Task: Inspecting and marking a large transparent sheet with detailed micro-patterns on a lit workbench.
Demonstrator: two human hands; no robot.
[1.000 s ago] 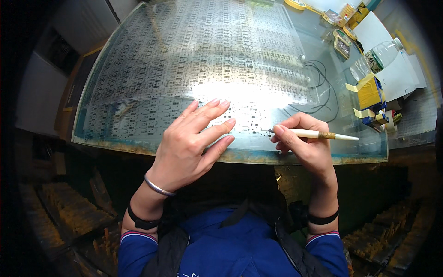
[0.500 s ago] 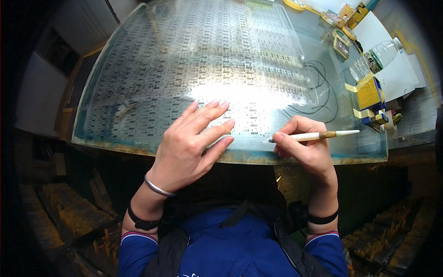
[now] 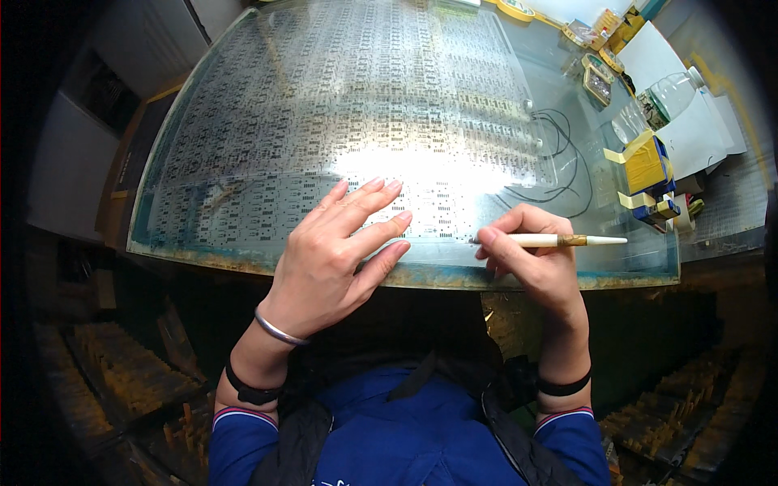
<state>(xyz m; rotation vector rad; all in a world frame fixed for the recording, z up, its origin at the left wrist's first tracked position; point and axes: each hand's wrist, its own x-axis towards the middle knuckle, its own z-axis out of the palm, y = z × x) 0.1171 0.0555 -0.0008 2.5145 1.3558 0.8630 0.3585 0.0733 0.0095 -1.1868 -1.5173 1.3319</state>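
Note:
A large clear film (image 3: 275, 105) printed with rows of small dark circuit patterns lies over a lit glass tabletop (image 3: 604, 271). My left hand (image 3: 332, 247) rests near the film's front edge, palm down, its fingers stretched out and slightly spread. To its right, my right hand (image 3: 535, 255) pinches a slim white pen-like tool (image 3: 604, 240) with a gold-brown band. The tool lies almost level, its working end pointing left at the film's lower right corner. My fingers partly cover that end, so its exact kind is unclear.
A black cable (image 3: 579, 182) curls on the glass right of the film. Farther right stand a clear plastic bottle (image 3: 677, 97), a yellow and blue block (image 3: 648, 166) and white paper sheets (image 3: 713, 134). Tape rolls (image 3: 516, 10) sit at the back. Bright glare hides part of the film.
The tool has tilted slightly, its rear end dropping a little, and my right hand has shifted slightly left. My left hand stays in place.

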